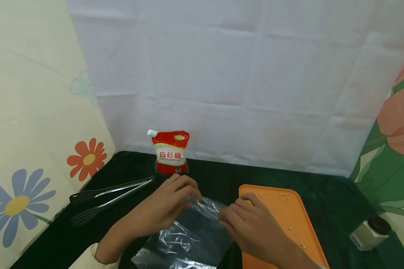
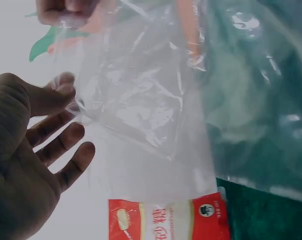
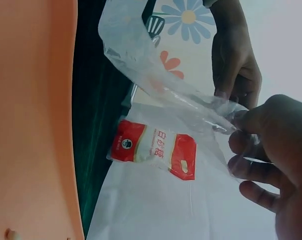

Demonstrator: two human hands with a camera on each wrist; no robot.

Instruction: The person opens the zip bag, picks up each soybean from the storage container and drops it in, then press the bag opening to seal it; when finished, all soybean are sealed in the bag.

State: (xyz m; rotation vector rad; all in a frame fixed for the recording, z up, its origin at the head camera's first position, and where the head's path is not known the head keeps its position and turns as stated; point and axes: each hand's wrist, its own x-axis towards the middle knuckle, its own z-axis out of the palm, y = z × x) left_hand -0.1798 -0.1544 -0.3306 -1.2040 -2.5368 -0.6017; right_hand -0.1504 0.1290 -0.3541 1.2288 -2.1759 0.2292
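Note:
A clear plastic bag point(image 1: 192, 235) hangs between the two hands, its top edge uppermost. My left hand point(image 1: 170, 203) pinches one side of that edge between thumb and forefinger; in the left wrist view the other fingers point(image 2: 80, 159) are spread apart. On the opposite side my right hand point(image 1: 250, 226) pinches the edge, also seen in the right wrist view, where the bag point(image 3: 175, 97) slants down from the fingertips. Whether the bag's mouth is parted I cannot tell. Nothing shows inside the bag.
Behind the hands stands a red and white sugar pouch point(image 1: 170, 153) with a white cap. Metal tongs point(image 1: 118, 192) lie at left. An orange tray point(image 1: 272, 209) with several small pale beans sits at right, partly under the right arm. A dark-lidded jar point(image 1: 370, 233) is at far right.

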